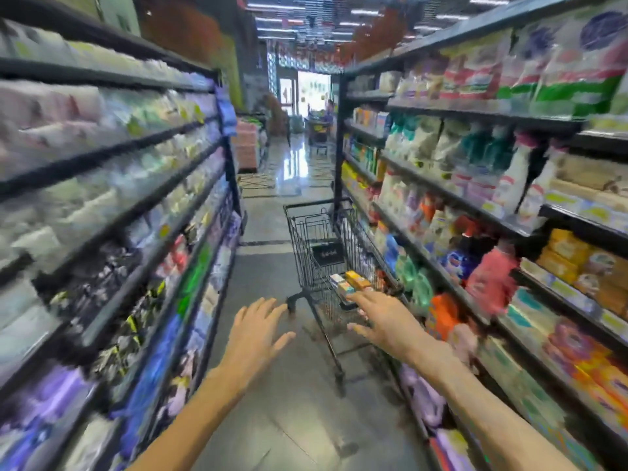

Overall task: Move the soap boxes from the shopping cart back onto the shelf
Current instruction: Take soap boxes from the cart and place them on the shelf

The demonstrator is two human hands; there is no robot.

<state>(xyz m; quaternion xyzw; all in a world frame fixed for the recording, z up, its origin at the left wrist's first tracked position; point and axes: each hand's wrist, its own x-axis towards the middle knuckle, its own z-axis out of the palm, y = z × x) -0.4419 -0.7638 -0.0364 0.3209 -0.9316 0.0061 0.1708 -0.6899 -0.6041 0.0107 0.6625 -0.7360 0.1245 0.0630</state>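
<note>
**Both hands spread wide toward the cart in a store aisle**

The left hand (260,329) reaches forward with its fingers straight and fanned, holding nothing, its fingertips near the black handle end of the shopping cart (307,232). The right hand (384,319) is stretched out the same way, fingers splayed and empty, over the cart's near right corner; whether it touches the wire rim cannot be told through the blur. Both bare forearms run back to the bottom of the view.

Just beyond the right fingertips, the soap boxes (351,282) lie in the near end of the cart's basket: a small cluster, orange-yellow ones beside pale white and blue ones. Their count is unclear.

The cart stands on a grey tiled floor (289,413), close against the right shelf (452,198), which is packed with bags, bottles and stacked orange and tan boxes. The left shelf (136,205) across the aisle carries pale wrapped packs, heavily blurred. Far down the aisle, glossy floor reflects light from a bright doorway (312,93), and another cart (319,130) stands near it.
</note>
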